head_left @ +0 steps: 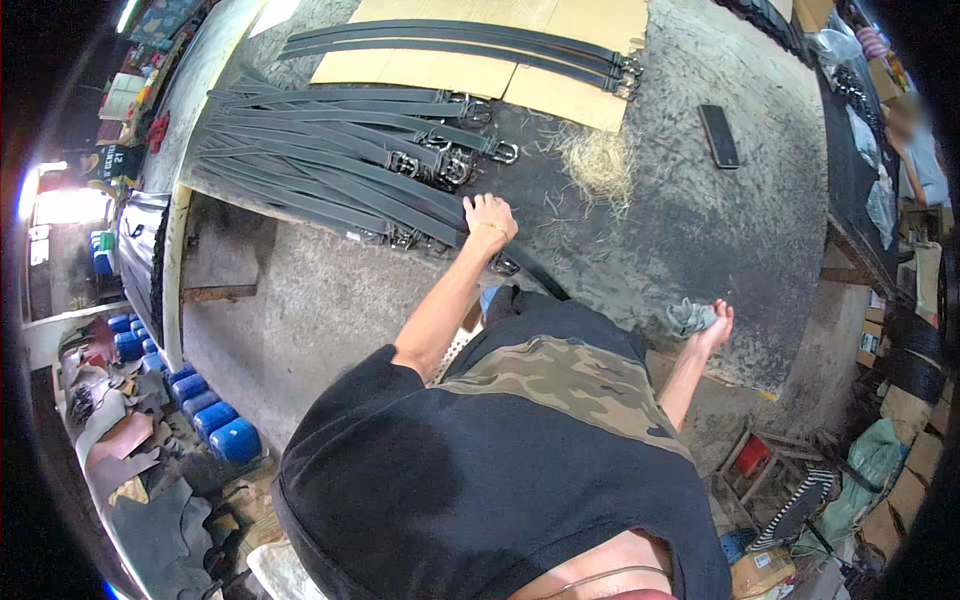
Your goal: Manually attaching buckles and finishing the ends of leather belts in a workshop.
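Note:
My left hand (489, 219) is closed on a black belt (540, 273) at the table's near edge. The strap slants down from my fingers toward my body, and its lower end goes out of sight there. To the left, many black belts (300, 150) lie in a fanned pile, with metal buckles (455, 165) at their right ends. My right hand (718, 325) grips a crumpled grey cloth (690, 318) over the near right part of the table.
Several belts (450, 38) rest in a row on cardboard (565, 100) at the back. A clump of straw-like fibres (598, 165) and a dark phone (719, 136) lie on the dark worktable (760, 230). Blue containers (235, 440) stand at floor level left. Another person (915, 160) is far right.

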{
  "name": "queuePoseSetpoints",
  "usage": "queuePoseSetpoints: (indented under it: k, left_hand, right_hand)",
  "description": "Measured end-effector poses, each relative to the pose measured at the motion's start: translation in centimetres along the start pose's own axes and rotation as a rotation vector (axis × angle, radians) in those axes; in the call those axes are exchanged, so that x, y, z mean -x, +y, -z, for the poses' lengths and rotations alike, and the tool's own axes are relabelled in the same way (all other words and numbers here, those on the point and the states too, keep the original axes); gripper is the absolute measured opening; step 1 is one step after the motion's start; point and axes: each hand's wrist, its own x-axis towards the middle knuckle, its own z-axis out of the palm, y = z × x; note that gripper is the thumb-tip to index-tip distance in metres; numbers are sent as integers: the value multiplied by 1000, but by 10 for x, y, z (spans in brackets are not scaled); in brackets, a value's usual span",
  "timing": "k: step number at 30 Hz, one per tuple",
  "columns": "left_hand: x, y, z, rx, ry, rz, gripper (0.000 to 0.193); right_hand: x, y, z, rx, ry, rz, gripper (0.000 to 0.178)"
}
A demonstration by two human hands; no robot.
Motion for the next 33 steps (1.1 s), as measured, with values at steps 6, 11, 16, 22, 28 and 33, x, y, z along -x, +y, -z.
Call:
queuePoseSetpoints:
  k: [6, 11, 16, 22, 28, 33]
  left_hand:
    - [4, -29, 46, -120, -230, -193, 65]
    - [-11, -35, 44, -30, -441, -175, 61]
    - [-8, 4, 33, -245, -326, -143, 59]
    - [-47, 11, 34, 1004, -766, -618, 32]
    - [-52, -10, 43, 32, 4, -146, 38]
    - [-52, -18, 23, -171, -103, -305, 53]
  right_hand:
    - [10, -13, -28, -24, -118, -10, 19]
    - [8, -5, -19, -35, -90, -31, 23]
    - [8, 9, -9, -43, -30, -53, 25]
    - [4, 9, -7, -27, -25, -15, 27]
    - [0, 10, -1, -51, -31, -18, 27]
    - [0, 18, -6, -12, 8, -12, 27]
